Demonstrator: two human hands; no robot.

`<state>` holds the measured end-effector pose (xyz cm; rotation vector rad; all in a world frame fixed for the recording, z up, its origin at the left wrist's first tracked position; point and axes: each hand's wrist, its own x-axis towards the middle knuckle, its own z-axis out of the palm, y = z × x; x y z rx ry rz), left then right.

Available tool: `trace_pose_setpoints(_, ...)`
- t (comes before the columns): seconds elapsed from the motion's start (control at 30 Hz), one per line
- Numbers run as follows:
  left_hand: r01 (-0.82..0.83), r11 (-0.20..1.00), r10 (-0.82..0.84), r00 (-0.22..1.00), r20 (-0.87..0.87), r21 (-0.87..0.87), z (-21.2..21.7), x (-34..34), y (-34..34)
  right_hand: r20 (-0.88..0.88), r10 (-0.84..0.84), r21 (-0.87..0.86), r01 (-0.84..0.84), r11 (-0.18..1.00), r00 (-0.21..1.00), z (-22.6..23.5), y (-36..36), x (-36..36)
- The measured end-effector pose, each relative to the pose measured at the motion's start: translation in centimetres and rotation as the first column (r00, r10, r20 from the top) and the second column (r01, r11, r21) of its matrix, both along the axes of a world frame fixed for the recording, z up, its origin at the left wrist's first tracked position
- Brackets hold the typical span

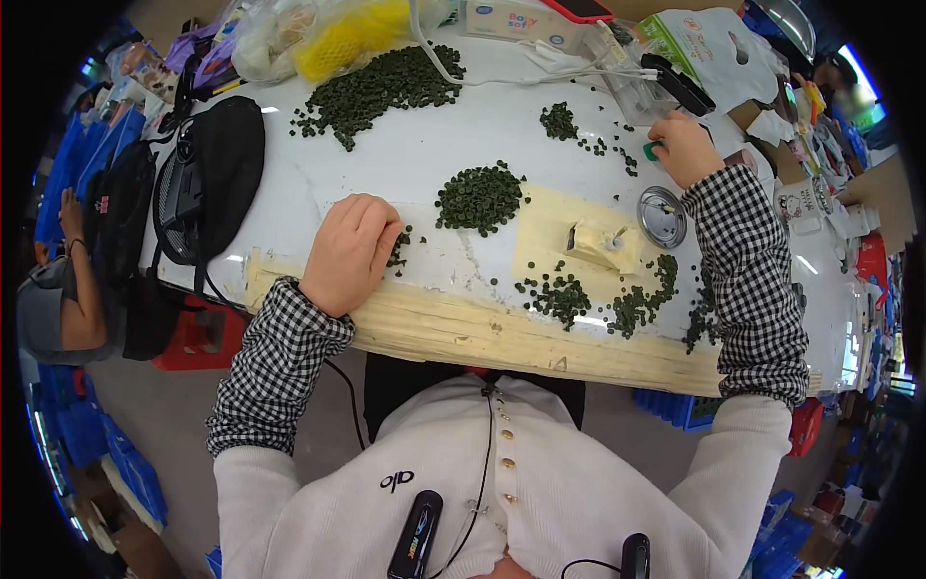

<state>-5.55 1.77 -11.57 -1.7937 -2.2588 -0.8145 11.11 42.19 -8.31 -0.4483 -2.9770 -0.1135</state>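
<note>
The small dark green pellets (479,197) are round, flat-looking pieces, matt and all much alike. They lie in several heaps on the white bench (386,169): a large spread toward the far left corner, a compact mound at the middle, and thinner scatters along the near edge on the right. The left hand (349,251) rests palm down near the near edge, its curled fingers covering a few pellets beside it; whether it pinches any cannot be told. The right hand (683,147) is closed on a small green piece (654,151) toward the far right, just beyond a round metal lid (662,216). Most heaps look untouched, so much sorting seems left.
</note>
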Motion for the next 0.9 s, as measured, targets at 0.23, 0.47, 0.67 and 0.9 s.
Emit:
trace_pose_setpoints(0.23,0.018,0.996,-0.028,0.994,0.109,0.089,0.2,-0.2,-0.1,0.049,-0.036,-0.33,0.05,0.943,0.998,0.6,-3.1,1.1)
trace_pose_setpoints(0.47,0.023,0.995,-0.021,1.0,-0.019,0.102,0.4,-0.6,-0.4,0.124,-0.061,-0.437,0.11,0.893,0.99,-0.2,-2.0,-0.9)
trace_pose_setpoints(0.67,0.058,0.991,-0.069,0.994,0.089,0.121,0.2,-1.2,-1.2,0.038,-0.081,-0.575,0.088,0.814,0.996,-0.5,-3.0,-2.7)
trace_pose_setpoints(0.9,-0.012,0.979,-0.045,0.961,0.274,0.201,-0.2,-0.8,-0.8,-0.11,-0.057,-0.322,0.019,0.947,0.992,-1.2,-0.8,-1.4)
